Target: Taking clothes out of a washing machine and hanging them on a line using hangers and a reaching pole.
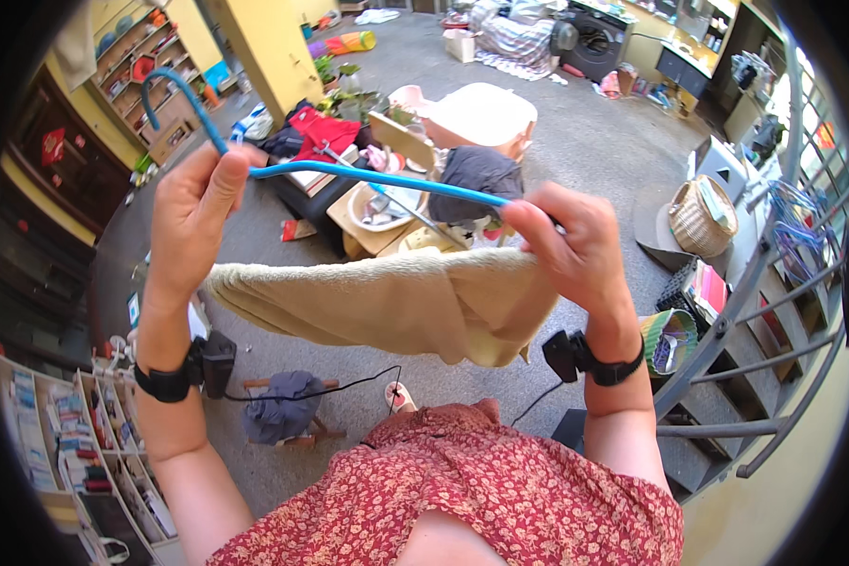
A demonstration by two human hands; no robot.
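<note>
A blue clothes hanger (382,177) is held up between my two hands, its hook curving up at the left. My left hand (201,201) grips it near the base of the hook. The far right end of the blue bar lies in my right hand (573,237), between thumb and fingers. Below the bar hangs a beige plush cloth, folded over (389,304), spanning from one hand to the other. How the cloth is carried on the hanger's lower part is not clear, since my hands cover both ends.
Ahead stands a low table (332,212) crowded with clothes and a white basin (382,209), with a pink baby bathtub (481,117) behind. At right are a wicker basket (704,216) and a metal staircase railing (736,311). A small stool with grey cloth (283,407) stands below left.
</note>
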